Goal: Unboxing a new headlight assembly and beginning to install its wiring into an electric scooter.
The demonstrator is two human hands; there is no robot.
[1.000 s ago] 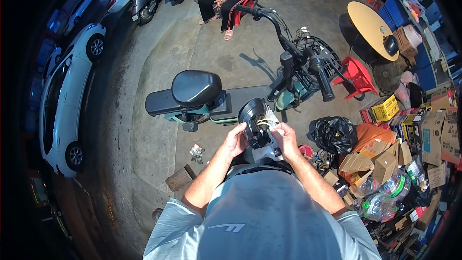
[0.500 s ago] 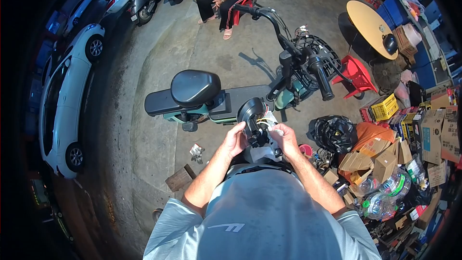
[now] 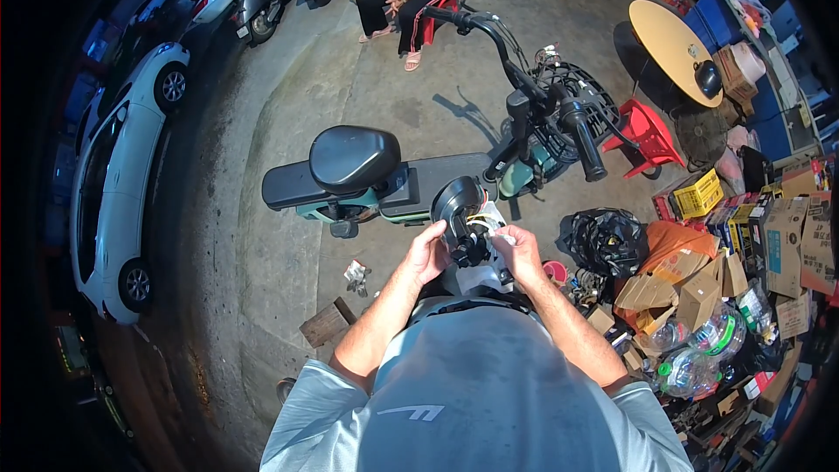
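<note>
One smooth, rounded housing point(image 3: 449, 198) is gripped by the left hand point(image 3: 426, 255); right hand point(image 3: 522, 256) pinches something pale point(image 3: 506, 239).

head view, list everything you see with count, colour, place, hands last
rounded part: one, black, centre
wires: some, yellow and white, beside that part
near scooter: one, black and green, centre
seated person: one, pink top, upper centre
plastic seats: two, red, upper centre and right
near car: one, white, left
far scooter: one, grey, upper left
round table: one, tan, upper right
bag: one, black, right
cardboard boxes: many, brown, right
bottles: at least two, clear, lower right
shirt: one, grey, bottom centre
forearms: two, bare, lower centre
left hand: one, bare, at the part's left
right hand: one, bare, beside the wires
</note>
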